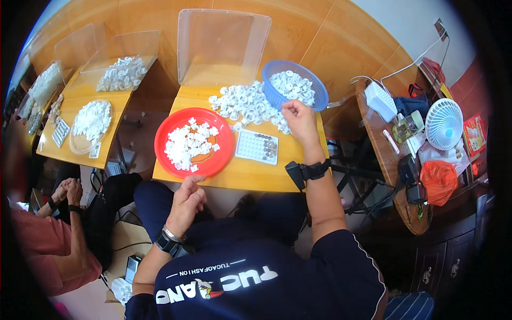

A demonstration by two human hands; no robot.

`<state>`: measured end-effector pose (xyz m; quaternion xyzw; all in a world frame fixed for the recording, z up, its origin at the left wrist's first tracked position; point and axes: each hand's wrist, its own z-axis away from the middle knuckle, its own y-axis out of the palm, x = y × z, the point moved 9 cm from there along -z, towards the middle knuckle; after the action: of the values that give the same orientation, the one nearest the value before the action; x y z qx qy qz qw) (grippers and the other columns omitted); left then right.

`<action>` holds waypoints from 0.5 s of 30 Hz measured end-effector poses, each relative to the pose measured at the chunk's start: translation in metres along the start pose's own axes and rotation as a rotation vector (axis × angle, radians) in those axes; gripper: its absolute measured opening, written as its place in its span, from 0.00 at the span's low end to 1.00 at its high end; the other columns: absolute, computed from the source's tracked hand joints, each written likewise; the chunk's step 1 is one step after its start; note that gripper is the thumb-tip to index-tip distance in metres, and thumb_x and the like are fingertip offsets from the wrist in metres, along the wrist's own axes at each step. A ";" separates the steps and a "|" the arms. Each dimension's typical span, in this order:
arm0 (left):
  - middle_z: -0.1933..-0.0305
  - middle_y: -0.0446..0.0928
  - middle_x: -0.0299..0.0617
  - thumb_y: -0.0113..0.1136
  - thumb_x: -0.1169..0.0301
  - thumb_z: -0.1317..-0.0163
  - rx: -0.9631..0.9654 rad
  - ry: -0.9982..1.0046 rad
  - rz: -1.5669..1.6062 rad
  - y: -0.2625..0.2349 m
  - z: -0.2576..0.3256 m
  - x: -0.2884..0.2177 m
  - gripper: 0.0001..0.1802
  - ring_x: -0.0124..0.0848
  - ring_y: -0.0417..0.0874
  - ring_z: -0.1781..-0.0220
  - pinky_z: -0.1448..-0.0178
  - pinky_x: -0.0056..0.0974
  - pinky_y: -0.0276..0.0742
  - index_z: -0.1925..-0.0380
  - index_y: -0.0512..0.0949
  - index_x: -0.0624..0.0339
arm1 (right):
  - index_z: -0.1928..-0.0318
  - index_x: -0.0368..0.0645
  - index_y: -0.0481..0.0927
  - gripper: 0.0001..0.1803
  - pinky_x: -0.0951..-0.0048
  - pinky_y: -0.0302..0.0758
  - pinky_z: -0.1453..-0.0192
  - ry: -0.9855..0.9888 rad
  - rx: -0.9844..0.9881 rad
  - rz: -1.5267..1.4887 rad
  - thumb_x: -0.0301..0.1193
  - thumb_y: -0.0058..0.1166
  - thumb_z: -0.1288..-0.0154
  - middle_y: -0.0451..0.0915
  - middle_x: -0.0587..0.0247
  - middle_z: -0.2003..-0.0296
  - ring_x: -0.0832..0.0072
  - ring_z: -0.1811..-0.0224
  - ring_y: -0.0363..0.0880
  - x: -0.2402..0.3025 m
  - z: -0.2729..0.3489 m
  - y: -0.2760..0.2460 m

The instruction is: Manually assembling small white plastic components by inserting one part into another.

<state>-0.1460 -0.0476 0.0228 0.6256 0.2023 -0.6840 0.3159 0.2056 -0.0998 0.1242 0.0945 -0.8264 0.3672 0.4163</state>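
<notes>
Heaped at upper centre: small, round white plastic pieces (248, 101). With right hand (300, 120) bent at their edge, left hand (186, 204) half-curled beside round red plastic plate (226, 136); cannot tell either grip.

A rectangular table with a glossy yellow wood-grain top (250, 180) carries a round red plastic plate (228, 137) at its near left and, just right of that, a flat white rectangular tray with rows of round pockets (248, 148). Beyond the tray spreads a loose heap of small round white plastic pieces (245, 104), with a round blue perforated plastic basket (271, 92) by its right side, while a clear rectangular plastic box (221, 42) stands at the far edge.
</notes>
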 end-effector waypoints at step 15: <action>0.72 0.72 0.35 0.48 0.69 0.34 0.021 -0.047 -0.041 0.000 0.005 0.005 0.16 0.21 0.70 0.75 0.71 0.27 0.67 0.47 0.70 0.60 | 0.64 0.40 0.83 0.10 0.54 0.74 0.48 -0.058 0.264 0.746 0.28 0.53 0.45 0.82 0.45 0.60 0.49 0.55 0.79 -0.079 -0.035 0.095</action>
<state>-0.1503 -0.0518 0.0187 0.6084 0.2004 -0.7069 0.3001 0.2337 -0.0204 0.0275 -0.1491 -0.7610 0.5936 0.2150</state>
